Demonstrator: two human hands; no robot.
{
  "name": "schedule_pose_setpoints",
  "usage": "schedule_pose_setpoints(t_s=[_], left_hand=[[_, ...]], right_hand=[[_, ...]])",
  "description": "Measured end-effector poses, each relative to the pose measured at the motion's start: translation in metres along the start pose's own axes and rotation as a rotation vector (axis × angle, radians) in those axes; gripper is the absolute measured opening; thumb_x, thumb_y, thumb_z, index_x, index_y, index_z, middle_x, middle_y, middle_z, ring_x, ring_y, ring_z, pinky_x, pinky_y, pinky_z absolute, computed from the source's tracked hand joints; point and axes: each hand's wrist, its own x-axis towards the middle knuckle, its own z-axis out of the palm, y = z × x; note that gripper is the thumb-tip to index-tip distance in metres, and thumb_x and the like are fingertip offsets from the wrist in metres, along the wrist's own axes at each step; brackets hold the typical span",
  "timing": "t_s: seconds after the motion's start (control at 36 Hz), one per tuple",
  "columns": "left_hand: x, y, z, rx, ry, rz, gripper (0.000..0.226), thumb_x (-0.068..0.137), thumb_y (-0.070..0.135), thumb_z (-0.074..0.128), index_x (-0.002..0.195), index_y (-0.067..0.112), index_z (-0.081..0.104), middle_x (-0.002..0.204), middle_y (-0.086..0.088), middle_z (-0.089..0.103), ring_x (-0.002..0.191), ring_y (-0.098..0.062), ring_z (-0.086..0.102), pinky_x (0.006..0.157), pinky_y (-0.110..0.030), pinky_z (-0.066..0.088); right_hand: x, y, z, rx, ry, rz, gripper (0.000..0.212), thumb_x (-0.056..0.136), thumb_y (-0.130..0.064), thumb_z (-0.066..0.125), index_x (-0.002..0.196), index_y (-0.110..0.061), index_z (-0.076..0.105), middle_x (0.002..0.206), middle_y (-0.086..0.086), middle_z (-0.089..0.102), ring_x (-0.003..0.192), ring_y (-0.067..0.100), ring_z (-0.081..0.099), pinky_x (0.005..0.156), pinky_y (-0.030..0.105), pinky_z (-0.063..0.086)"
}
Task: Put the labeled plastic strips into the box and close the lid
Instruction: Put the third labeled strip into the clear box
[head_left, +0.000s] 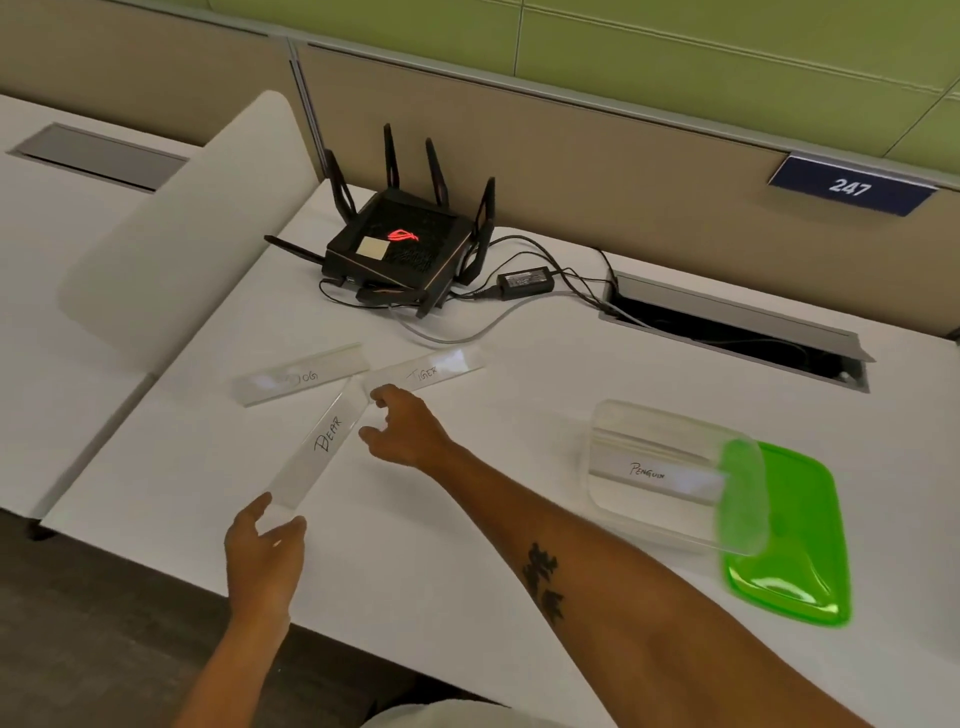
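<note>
Three clear plastic strips lie on the white table: one marked DOG (300, 375), one marked TIGER (425, 371) and one marked BEAR (321, 448), which runs diagonally. My left hand (265, 551) touches the near end of the BEAR strip, fingers spread. My right hand (405, 428) hovers open beside the BEAR strip's far end, fingertips close to the TIGER strip. A clear plastic box (670, 519) stands at the right with a strip marked PENGUIN (649, 470) inside. Its green lid (800, 551) lies flat beside and partly under the box.
A black router (400, 244) with antennas and its power brick (524, 281) and cables sit at the back of the table. An open cable hatch (737, 332) is at the back right. A white divider panel (176, 228) stands on the left.
</note>
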Motion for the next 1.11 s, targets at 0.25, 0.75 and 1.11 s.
schedule_pose_setpoints(t_s=[0.25,0.75,1.11], left_hand=[[0.011,0.008,-0.005,-0.041,-0.072,-0.072,0.061,0.096,0.024,0.071,0.149,0.031,0.041,0.148,-0.006,0.050,0.129,-0.038,0.057,0.106,-0.058,0.049],[0.021,0.023,-0.008,-0.154,-0.159,-0.107,0.061,0.097,0.025,0.070,0.150,0.030,0.041,0.151,-0.004,0.048,0.117,-0.031,0.059,0.106,-0.056,0.049],[0.023,0.030,-0.010,-0.213,-0.157,-0.148,0.063,0.095,0.025,0.072,0.149,0.032,0.040,0.150,-0.005,0.047,0.116,-0.032,0.060,0.105,-0.056,0.049]], right_hand=[[0.043,-0.013,0.013,0.000,-0.029,0.002,0.079,0.084,-0.026,0.078,0.150,-0.009,0.039,0.150,0.011,0.046,0.137,0.029,0.048,0.106,0.035,0.045],[0.071,-0.023,0.018,-0.004,-0.085,-0.006,0.083,0.084,-0.024,0.077,0.155,-0.012,0.034,0.157,0.009,0.039,0.136,0.030,0.049,0.110,0.045,0.049],[0.078,-0.034,0.016,-0.157,-0.120,0.027,0.074,0.085,-0.022,0.074,0.149,-0.009,0.040,0.141,0.010,0.058,0.128,0.032,0.057,0.102,0.048,0.056]])
